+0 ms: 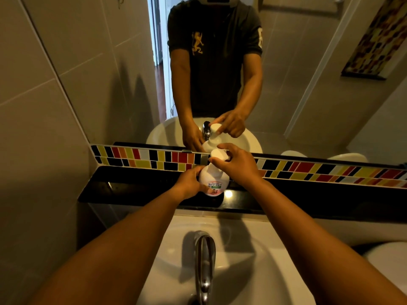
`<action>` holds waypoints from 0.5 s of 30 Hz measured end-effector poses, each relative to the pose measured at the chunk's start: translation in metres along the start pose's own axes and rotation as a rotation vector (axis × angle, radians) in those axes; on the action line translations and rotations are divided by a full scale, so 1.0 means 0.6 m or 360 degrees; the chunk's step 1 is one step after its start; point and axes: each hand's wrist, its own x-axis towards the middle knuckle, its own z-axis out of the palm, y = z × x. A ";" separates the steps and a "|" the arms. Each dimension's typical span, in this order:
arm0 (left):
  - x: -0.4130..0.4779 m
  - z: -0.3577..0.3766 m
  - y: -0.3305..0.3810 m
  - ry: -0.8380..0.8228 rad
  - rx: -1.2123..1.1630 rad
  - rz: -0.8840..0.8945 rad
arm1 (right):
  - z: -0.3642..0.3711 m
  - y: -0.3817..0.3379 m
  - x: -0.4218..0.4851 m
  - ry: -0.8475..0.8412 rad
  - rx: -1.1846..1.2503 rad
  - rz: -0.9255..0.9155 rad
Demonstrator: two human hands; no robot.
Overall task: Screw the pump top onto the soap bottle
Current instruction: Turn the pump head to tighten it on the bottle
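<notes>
On black ledge (132,190) near its front edge: soap bottle (212,180) in left hand (189,183), right hand (240,165) pinching pump top (219,155).

Both forearms are bare from elbow to wrist, with no watch, band or ring visible on the left hand (189,183) or the right hand (239,167). The mirror (308,84) shows a dark short-sleeved shirt (211,51) with a collar. A yellow-gold emblem (197,43) sits on its chest, and a pale numeral marks 1 sleeve, partly cut off by the fold of the cloth.
</notes>
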 end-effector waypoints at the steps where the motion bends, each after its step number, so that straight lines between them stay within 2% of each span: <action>1: 0.000 0.000 0.000 -0.0003 -0.0002 0.0001 | 0.001 0.000 0.000 0.0004 -0.0020 0.0009; 9: 0.003 -0.002 -0.002 -0.0017 0.0002 -0.0003 | 0.005 -0.004 0.005 0.0010 -0.0145 0.0070; 15: 0.006 -0.007 0.000 -0.0060 0.0027 -0.0015 | -0.034 0.004 0.008 -0.0411 0.0257 0.0025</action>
